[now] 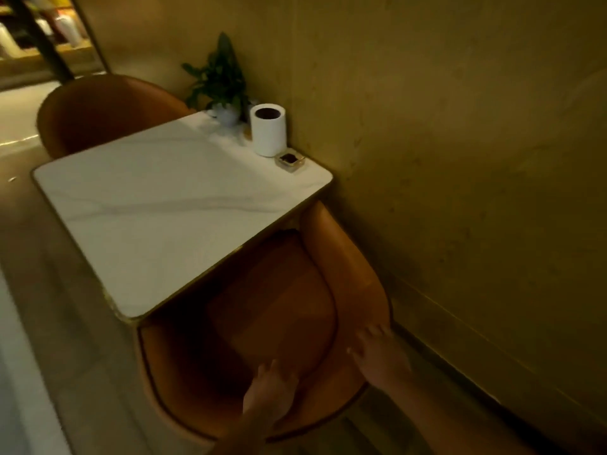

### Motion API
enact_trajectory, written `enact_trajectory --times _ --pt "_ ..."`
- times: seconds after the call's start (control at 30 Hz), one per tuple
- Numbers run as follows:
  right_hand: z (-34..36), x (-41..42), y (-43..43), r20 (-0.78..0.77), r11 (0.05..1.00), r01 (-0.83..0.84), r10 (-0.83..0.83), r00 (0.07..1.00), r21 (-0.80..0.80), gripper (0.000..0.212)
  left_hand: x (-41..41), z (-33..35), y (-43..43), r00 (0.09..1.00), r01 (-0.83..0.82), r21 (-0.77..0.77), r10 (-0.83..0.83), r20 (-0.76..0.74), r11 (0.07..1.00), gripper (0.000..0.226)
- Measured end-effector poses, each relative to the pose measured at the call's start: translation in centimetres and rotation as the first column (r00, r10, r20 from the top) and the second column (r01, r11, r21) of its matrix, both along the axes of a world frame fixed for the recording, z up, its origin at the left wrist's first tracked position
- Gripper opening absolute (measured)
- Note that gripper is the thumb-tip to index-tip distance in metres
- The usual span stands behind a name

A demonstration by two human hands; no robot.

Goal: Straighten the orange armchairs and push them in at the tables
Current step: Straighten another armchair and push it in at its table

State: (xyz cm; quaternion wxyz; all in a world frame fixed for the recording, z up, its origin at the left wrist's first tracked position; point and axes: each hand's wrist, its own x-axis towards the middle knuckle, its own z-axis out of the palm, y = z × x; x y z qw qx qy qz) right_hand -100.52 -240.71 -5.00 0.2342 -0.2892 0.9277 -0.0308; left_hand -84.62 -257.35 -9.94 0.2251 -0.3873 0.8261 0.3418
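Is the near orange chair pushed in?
Partly: the near armchair has its seat front under the table edge; most of the seat shows.

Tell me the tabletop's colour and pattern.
The tabletop is white with grey marble veining; head view.

Potted plant (220,77), white canister (268,131), small dish (290,159) by wall (460,126).

Left grip (271,387) and right grip (377,356) reach forward, fingers (372,333) apparently straight and spread.
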Motion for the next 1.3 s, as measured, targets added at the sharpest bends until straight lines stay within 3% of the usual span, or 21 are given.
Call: enact_trajectory --times 0.07,0.13,0.2,0.37,0.47,0.57,0.83,1.07,1.3 --pt "-1.4 -0.9 0.8 0.016 0.990 -0.124 0.125 0.992 -0.064 0.053 0.0 -0.3 0.8 0.998 -0.040 0.012 0.039 0.042 0.999 0.053" --pt "-2.5 -1.5 0.9 0.024 0.960 -0.247 0.252 0.967 -0.131 0.084 0.0 -0.6 1.5 0.991 -0.104 -0.007 0.104 0.090 0.995 0.058" --pt "-4.4 -2.4 1.3 0.000 0.916 -0.361 0.367 0.930 -0.173 0.098 0.0 -0.3 2.3 0.981 -0.160 -0.084 0.167 0.094 0.984 0.060" --pt "-5.1 -4.2 1.2 -0.018 0.858 -0.496 0.498 0.867 -0.135 0.078 0.1 0.2 5.2 0.974 -0.197 -0.229 0.216 0.064 0.953 0.049" --pt "-4.8 -4.8 0.9 0.009 0.829 -0.548 0.552 0.834 -0.111 0.056 0.0 0.5 5.8 0.958 -0.267 -0.231 0.284 0.042 0.936 0.045" --pt "-4.8 -5.1 1.0 0.000 0.811 -0.570 0.575 0.818 -0.133 0.051 -0.1 0.4 6.0 0.948 -0.303 -0.230 0.318 0.031 0.925 0.043" --pt "-6.2 -5.0 1.4 -0.144 0.815 -0.549 0.530 0.835 -0.186 0.061 0.1 -0.5 6.5 0.948 -0.307 -0.339 0.319 -0.020 0.889 0.041" --pt "-7.0 -6.1 2.6 -0.180 0.782 -0.599 0.573 0.800 -0.172 0.064 -0.2 -0.3 9.2 0.932 -0.342 -0.318 0.361 0.003 0.884 0.044" --pt "-6.5 -8.2 5.0 -0.170 0.705 -0.699 0.680 0.714 -0.117 0.066 -1.3 0.5 15.3 0.832 -0.547 -0.370 0.536 -0.144 0.751 0.034"
